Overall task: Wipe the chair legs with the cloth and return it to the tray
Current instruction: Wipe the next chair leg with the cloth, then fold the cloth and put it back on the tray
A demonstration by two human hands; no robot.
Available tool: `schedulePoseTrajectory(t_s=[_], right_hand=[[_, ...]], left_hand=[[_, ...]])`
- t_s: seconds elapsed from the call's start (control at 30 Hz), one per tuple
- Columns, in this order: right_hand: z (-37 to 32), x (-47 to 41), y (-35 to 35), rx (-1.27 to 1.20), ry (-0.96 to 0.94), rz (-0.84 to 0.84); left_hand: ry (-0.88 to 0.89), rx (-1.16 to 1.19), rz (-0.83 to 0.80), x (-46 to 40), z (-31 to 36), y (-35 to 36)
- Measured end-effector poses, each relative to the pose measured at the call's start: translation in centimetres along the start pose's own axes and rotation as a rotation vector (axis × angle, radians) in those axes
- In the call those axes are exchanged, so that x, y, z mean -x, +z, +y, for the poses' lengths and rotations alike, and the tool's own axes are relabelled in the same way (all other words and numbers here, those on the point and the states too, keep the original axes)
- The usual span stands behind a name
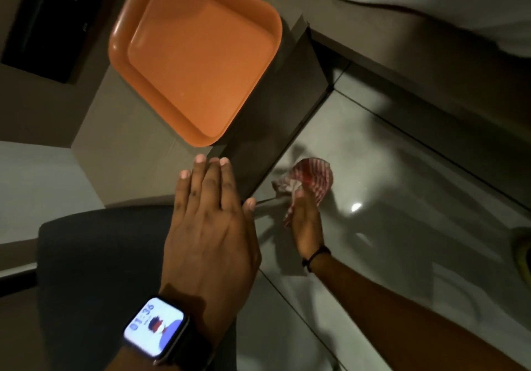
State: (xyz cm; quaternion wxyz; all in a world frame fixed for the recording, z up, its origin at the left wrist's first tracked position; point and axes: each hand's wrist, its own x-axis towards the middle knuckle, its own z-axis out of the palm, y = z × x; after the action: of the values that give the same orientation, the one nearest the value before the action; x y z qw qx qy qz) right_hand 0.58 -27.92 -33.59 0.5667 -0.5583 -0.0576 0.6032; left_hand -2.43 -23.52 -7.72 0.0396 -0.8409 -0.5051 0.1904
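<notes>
My right hand [307, 224] reaches down near the floor and grips a red-and-white checked cloth [313, 179], pressed against a thin metal chair leg [267, 204] that is mostly hidden by hand and cloth. My left hand [211, 227], with a lit smartwatch on the wrist, lies flat with fingers together over the dark chair seat [94, 270], holding nothing. An empty orange tray [198, 54] sits on a low brown cabinet top, up and left of the cloth.
The brown cabinet [129, 146] stands beside the chair, with its dark side facing the cloth. A glossy grey tiled floor [402, 183] spreads to the right. A dark screen or panel [43, 20] sits at the top left. A white sheet shows at the top right.
</notes>
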Motion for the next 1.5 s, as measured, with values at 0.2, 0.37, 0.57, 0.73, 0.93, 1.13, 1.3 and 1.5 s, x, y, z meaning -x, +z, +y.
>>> schedulePoseTrajectory(t_s=[0.2,0.37,0.57,0.73,0.93,1.13,1.3,1.5], right_hand=[[-7.0,8.1,5.3,0.333,-0.508,-0.004],[-4.8,4.3,3.0,0.423,-0.477,-0.06],[3.2,-4.6,-2.4,0.251,0.016,-0.043],[3.0,-7.0,-3.4,0.349,0.125,0.042],[-8.7,3.6,-0.8,0.256,0.109,-0.122],[-23.5,9.7,-0.8,0.283,0.22,-0.263],[-36.9,10.8,0.3,0.533,0.187,-0.41],[-52.9,13.0,8.2,0.941,-0.188,-0.661]], left_hand=[[-0.004,-0.019,-0.035,-0.3,0.1,-0.2],[0.019,0.015,-0.028,-0.3,0.1,-0.4],[-0.002,0.028,-0.01,-0.2,-0.2,0.4],[-0.02,0.053,-0.037,-0.2,-0.3,0.9],[-0.077,0.167,-0.126,-0.5,-0.2,0.3],[-0.243,0.685,-0.23,-0.4,0.5,-6.6],[-0.242,0.968,-0.211,0.4,-1.3,-14.4],[-0.532,1.214,-0.019,-0.3,-3.6,-23.9]])
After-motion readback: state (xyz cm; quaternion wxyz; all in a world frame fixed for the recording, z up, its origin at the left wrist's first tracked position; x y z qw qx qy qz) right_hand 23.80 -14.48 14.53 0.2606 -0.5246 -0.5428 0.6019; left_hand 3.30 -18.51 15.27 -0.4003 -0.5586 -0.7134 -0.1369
